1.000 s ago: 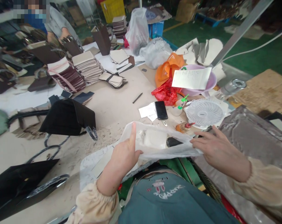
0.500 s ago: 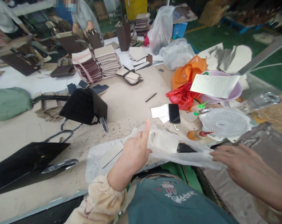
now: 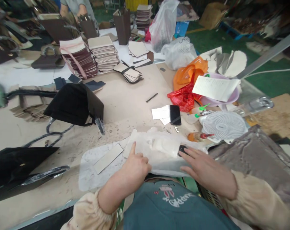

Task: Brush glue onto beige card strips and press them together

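A translucent white plastic bag [image 3: 165, 143] lies at the table's front edge with something pale and a black piece [image 3: 182, 150] showing in it. My left hand [image 3: 136, 166] is at the bag's left end, index finger stretched out and the other fingers curled in on the plastic; their tips are partly hidden. Over the bag's right end is my right hand [image 3: 207, 171], fingers extended and apart, touching the plastic beside the black piece. Left of the bag, a pale strip [image 3: 108, 158] rests on a translucent sheet [image 3: 85, 172].
Black bags [image 3: 70, 105] stand on the left. A phone [image 3: 175, 115], papers [image 3: 160, 112], a glue bottle [image 3: 195, 137] and a white fan [image 3: 224, 126] lie to the right. Stacked panels [image 3: 103, 54] are farther back, where another person's arms [image 3: 81, 9] show.
My right hand has moved left from the bag's far right end onto its top, fingers now flatter. The bag lies smoother, covering the black piece more. The view has shifted slightly.
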The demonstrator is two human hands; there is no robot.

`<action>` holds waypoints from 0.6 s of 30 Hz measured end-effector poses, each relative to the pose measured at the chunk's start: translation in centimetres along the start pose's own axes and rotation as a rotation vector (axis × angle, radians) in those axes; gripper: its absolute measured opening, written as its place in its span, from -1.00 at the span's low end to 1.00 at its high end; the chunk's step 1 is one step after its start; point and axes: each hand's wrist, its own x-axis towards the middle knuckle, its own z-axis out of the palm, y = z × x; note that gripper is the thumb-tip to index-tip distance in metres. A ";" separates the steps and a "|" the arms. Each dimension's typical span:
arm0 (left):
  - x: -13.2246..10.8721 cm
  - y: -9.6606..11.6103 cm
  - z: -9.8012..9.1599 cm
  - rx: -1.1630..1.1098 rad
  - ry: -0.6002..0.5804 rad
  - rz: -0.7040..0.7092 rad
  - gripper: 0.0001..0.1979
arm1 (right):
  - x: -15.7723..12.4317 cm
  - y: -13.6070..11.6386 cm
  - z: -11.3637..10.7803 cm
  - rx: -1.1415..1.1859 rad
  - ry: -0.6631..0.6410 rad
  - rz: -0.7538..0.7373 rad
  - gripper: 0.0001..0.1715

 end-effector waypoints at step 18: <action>1.1 -0.3 -0.3 0.022 0.141 0.075 -0.86 | 8.1 0.1 5.2 0.013 -0.154 0.267 0.09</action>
